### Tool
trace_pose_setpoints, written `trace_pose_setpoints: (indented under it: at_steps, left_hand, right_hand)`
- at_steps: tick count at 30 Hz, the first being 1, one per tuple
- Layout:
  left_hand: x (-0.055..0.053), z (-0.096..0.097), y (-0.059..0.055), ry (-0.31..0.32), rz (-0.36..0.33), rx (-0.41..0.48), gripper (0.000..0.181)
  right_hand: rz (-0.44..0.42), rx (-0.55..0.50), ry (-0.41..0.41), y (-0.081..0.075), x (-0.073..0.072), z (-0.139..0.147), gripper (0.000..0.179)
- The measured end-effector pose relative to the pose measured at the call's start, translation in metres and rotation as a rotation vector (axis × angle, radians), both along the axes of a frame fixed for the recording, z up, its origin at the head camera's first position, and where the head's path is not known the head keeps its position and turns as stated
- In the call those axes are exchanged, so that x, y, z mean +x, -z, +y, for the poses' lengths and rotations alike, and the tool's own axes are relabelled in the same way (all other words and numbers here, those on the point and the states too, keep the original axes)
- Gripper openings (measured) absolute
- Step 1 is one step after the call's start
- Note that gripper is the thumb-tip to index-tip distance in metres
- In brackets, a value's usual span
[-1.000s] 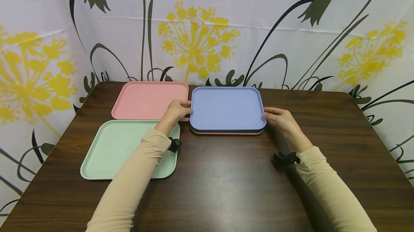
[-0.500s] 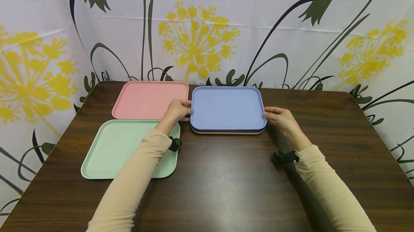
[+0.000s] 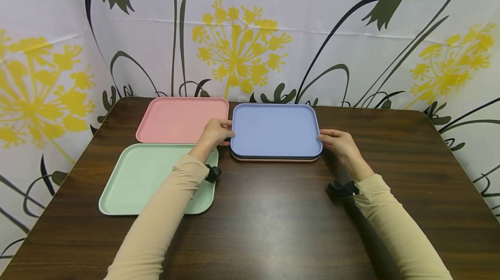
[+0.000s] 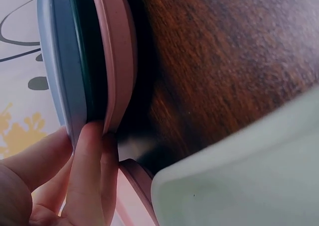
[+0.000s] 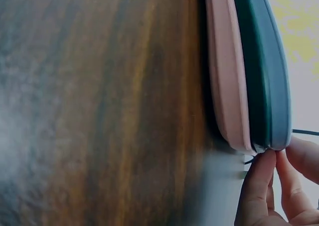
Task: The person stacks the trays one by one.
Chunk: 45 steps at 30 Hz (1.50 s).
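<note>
Blue tray lies between left hand and right hand, long axis spanning them; both pinch its short ends, neither nearer.

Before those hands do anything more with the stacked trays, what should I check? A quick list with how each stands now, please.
1. Left hand touching the stack: ok, at its left edge.
2. Right hand touching the stack: ok, at its right edge.
3. Stack neat: ok, blue tray on top, dark green tray between, lower pink tray at the bottom, edges roughly lined up.
4. Fingers holding only the blue tray: cannot tell.
5. Left sleeve away from the light green tray: not ok, it passes over it; contact is unclear.
</note>
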State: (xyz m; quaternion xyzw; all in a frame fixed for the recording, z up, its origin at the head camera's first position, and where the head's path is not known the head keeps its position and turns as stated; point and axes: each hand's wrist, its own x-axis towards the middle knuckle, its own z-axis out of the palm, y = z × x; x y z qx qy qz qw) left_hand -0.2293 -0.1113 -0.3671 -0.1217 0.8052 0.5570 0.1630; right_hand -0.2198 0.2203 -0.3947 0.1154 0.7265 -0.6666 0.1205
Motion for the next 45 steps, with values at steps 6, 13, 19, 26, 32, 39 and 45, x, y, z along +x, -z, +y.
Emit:
trace_pose_setpoints:
  at_steps: [6,13,19,26,32,39,45]
  left_hand:
    - [-0.0002,-0.0002,-0.001,-0.004,0.007,-0.014,0.051]
    - [0.002,0.0023,-0.0021,0.019,0.011,-0.054,0.056]
    - [0.0001,0.0024,0.0004,0.008,0.001,-0.04,0.054]
    - [-0.0013,0.0016,-0.0012,0.013,-0.005,-0.033,0.055]
    - [-0.0008,0.0022,-0.004,0.029,-0.002,-0.045,0.055]
    - [-0.0007,0.0011,-0.0032,0.039,0.002,-0.037,0.055]
    - [0.001,0.0008,-0.0027,0.052,0.008,-0.024,0.055]
  right_hand:
    - [-0.027,0.039,-0.003,-0.0005,-0.0021,-0.0018,0.051]
    - [0.008,0.069,-0.037,-0.003,-0.0048,-0.0033,0.053]
    - [0.016,0.17,-0.07,-0.0028,-0.0072,-0.004,0.052]
    - [0.036,0.169,-0.068,-0.0027,-0.0074,-0.0062,0.051]
    - [0.042,0.202,-0.052,-0.0022,-0.0075,-0.008,0.051]
    - [0.05,0.162,-0.035,0.0005,-0.0077,-0.0062,0.047]
    - [0.024,0.127,-0.008,0.0013,-0.0088,-0.0053,0.045]
